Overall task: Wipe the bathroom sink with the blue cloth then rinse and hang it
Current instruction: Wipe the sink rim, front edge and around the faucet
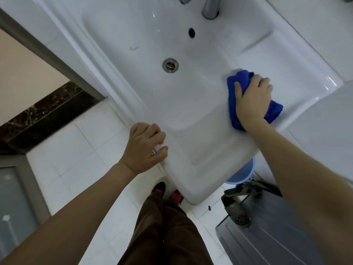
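The white bathroom sink (pixel 200 146) fills the upper middle of the head view, with a metal drain (pixel 170 65), an overflow hole (pixel 191 32) and the faucet base (pixel 210 7) at the top. My right hand (pixel 252 100) grips the bunched blue cloth (pixel 234 87) and presses it on the sink's right rim. My left hand (pixel 146 148) rests on the sink's front left edge, fingers curled round a small white thing that I cannot identify.
A small brownish mark (pixel 133 48) lies in the basin left of the drain. Under the sink stand a blue bucket (pixel 242 174) and dark sandals (pixel 238 205) on a grey mat (pixel 267 236). White floor tiles and a doorway threshold (pixel 44 111) are on the left.
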